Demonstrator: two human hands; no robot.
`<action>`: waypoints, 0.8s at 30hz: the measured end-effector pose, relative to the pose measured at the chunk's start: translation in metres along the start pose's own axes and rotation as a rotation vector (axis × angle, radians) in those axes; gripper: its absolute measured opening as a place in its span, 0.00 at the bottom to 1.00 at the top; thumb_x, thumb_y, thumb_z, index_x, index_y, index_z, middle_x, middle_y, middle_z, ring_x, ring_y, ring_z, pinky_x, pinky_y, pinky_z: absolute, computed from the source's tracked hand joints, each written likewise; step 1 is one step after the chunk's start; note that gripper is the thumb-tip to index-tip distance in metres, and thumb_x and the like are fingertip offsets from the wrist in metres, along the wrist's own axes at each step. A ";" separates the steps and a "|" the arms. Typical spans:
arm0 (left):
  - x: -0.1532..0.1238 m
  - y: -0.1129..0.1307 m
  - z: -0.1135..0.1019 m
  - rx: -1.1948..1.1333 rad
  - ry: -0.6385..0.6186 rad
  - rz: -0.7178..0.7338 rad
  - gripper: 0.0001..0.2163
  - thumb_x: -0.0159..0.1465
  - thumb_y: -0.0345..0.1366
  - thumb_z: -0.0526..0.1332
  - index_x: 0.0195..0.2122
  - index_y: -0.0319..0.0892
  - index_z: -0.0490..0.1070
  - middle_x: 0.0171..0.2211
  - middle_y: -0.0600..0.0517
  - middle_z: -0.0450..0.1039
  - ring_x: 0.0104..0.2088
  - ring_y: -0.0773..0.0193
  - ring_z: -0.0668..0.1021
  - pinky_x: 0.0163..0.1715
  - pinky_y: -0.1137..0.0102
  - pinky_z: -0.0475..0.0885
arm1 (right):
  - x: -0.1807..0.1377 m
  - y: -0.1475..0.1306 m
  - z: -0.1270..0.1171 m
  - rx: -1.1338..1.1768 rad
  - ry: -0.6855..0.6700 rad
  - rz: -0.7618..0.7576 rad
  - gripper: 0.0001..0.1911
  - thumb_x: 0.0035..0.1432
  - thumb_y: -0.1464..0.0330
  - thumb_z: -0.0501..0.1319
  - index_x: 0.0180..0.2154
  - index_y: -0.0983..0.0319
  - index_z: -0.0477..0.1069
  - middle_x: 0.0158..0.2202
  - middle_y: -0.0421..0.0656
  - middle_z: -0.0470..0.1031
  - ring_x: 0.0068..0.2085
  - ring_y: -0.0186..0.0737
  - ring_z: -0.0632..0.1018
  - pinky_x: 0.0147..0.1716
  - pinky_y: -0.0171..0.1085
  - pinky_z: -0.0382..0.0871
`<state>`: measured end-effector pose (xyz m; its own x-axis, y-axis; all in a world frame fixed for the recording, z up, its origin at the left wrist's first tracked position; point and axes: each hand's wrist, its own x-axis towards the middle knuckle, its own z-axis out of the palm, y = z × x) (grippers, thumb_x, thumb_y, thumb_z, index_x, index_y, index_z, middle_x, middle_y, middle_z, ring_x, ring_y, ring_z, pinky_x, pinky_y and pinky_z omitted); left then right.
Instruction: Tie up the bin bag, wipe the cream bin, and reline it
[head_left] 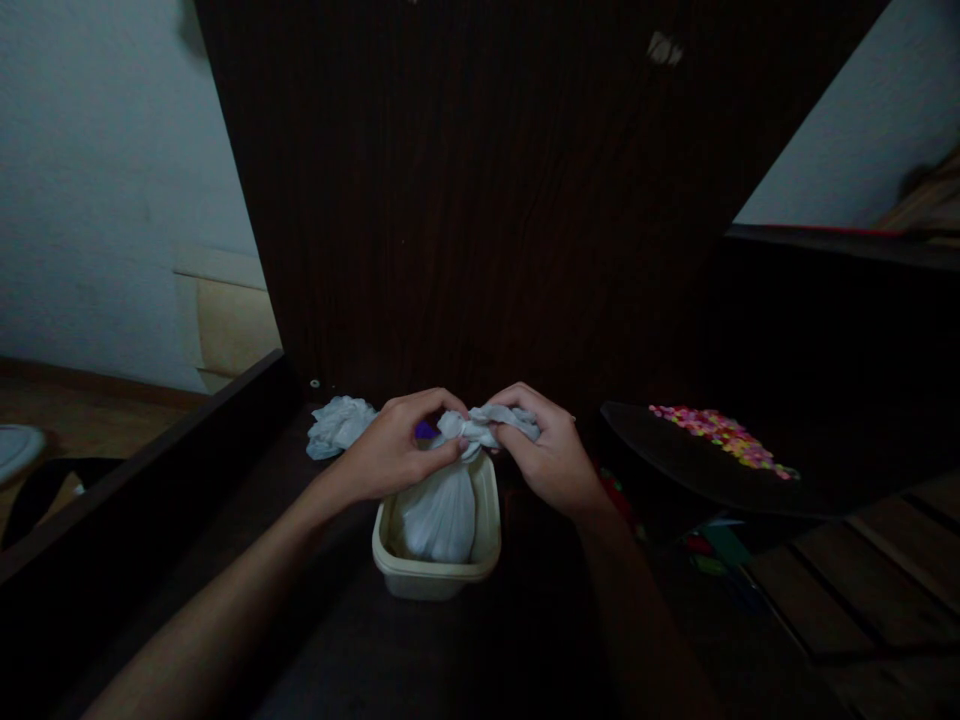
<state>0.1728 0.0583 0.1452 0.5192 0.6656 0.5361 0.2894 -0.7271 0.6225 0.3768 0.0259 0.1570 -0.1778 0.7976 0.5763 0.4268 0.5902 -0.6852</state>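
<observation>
A white plastic bag sits bunched inside a cream rectangular tub on a dark surface. My left hand pinches the bag's twisted neck from the left. My right hand grips the loose end of the neck from the right, fingers curled round it. Both hands meet just above the tub. A small purple thing shows behind my left fingers; I cannot make out what it is.
A crumpled white bag lies at the back left. To the right, a dark tray carries a scatter of small bright beads. Coloured bits lie under the tray. A dark wooden panel rises behind.
</observation>
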 end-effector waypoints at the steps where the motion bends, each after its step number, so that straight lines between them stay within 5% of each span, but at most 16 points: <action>1: 0.000 0.000 0.000 0.017 0.002 -0.020 0.05 0.63 0.35 0.65 0.38 0.41 0.74 0.33 0.54 0.77 0.33 0.63 0.77 0.35 0.70 0.69 | 0.001 0.001 -0.001 0.019 0.032 0.029 0.07 0.54 0.75 0.59 0.33 0.60 0.74 0.33 0.39 0.74 0.36 0.38 0.75 0.36 0.37 0.66; 8: -0.002 -0.004 0.002 0.014 -0.020 0.011 0.16 0.62 0.42 0.67 0.23 0.41 0.65 0.36 0.50 0.78 0.35 0.62 0.79 0.37 0.68 0.70 | 0.007 0.007 -0.009 0.157 0.148 0.153 0.02 0.50 0.71 0.60 0.29 0.59 0.69 0.25 0.35 0.69 0.27 0.34 0.69 0.27 0.34 0.62; 14: 0.000 -0.002 0.003 -0.245 0.021 -0.080 0.14 0.63 0.43 0.68 0.45 0.41 0.74 0.45 0.47 0.80 0.44 0.58 0.81 0.47 0.64 0.75 | 0.007 0.007 -0.010 0.226 0.017 0.079 0.17 0.51 0.74 0.57 0.43 0.59 0.74 0.44 0.42 0.80 0.44 0.39 0.78 0.42 0.37 0.70; 18: 0.003 -0.001 0.006 -0.227 -0.045 -0.081 0.09 0.67 0.41 0.65 0.42 0.41 0.77 0.38 0.50 0.81 0.39 0.61 0.81 0.44 0.66 0.75 | 0.008 0.003 -0.010 0.194 -0.084 0.080 0.09 0.56 0.72 0.56 0.35 0.60 0.75 0.33 0.40 0.78 0.35 0.37 0.76 0.35 0.36 0.68; 24: -0.002 -0.002 0.009 -0.215 -0.117 -0.094 0.06 0.65 0.36 0.64 0.34 0.40 0.75 0.32 0.52 0.78 0.35 0.63 0.79 0.38 0.69 0.73 | 0.010 0.002 -0.011 0.230 0.003 0.140 0.03 0.55 0.68 0.58 0.29 0.60 0.69 0.26 0.37 0.69 0.28 0.35 0.70 0.27 0.34 0.63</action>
<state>0.1783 0.0570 0.1375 0.5916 0.6951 0.4084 0.1699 -0.6027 0.7797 0.3859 0.0343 0.1663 -0.1287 0.8731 0.4702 0.2342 0.4875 -0.8412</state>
